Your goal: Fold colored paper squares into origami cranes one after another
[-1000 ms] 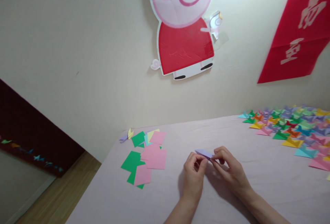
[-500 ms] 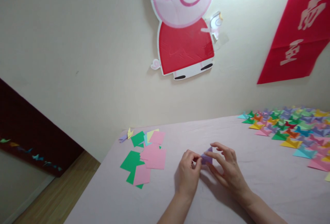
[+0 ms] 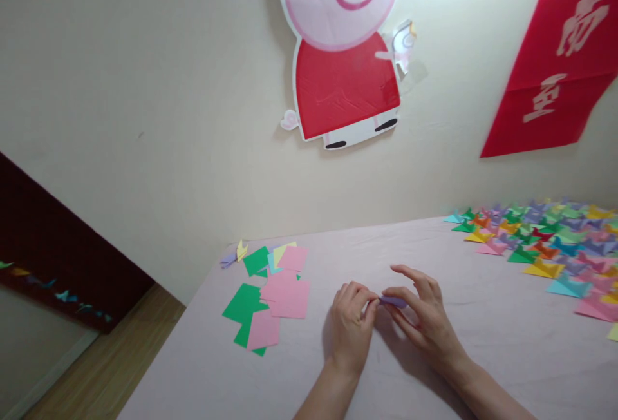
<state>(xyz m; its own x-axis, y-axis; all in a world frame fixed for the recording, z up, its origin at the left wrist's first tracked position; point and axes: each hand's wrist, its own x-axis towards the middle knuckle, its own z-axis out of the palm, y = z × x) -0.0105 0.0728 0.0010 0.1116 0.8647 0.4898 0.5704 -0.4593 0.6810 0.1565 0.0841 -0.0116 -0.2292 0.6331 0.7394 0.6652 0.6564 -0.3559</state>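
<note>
A small folded piece of purple paper [image 3: 392, 301] is held between my two hands just above the table, seen almost edge-on. My left hand [image 3: 353, 317] pinches its left end between thumb and fingertips. On the other side, my right hand [image 3: 423, 310] grips it between thumb and index finger, while another finger is raised and stretched out. Parts of the paper are hidden behind the fingertips.
Loose pink [image 3: 293, 299] and green paper squares [image 3: 243, 303] lie to the left, with a small folded yellow paper [image 3: 241, 251] at the far corner. Rows of colourful folded paper figures [image 3: 543, 268] cover the right side. A wall stands behind the table [image 3: 193, 375].
The purple paper has turned from showing a broad triangular face to a thin edge-on strip. Both hands stay close together in nearly the same place.
</note>
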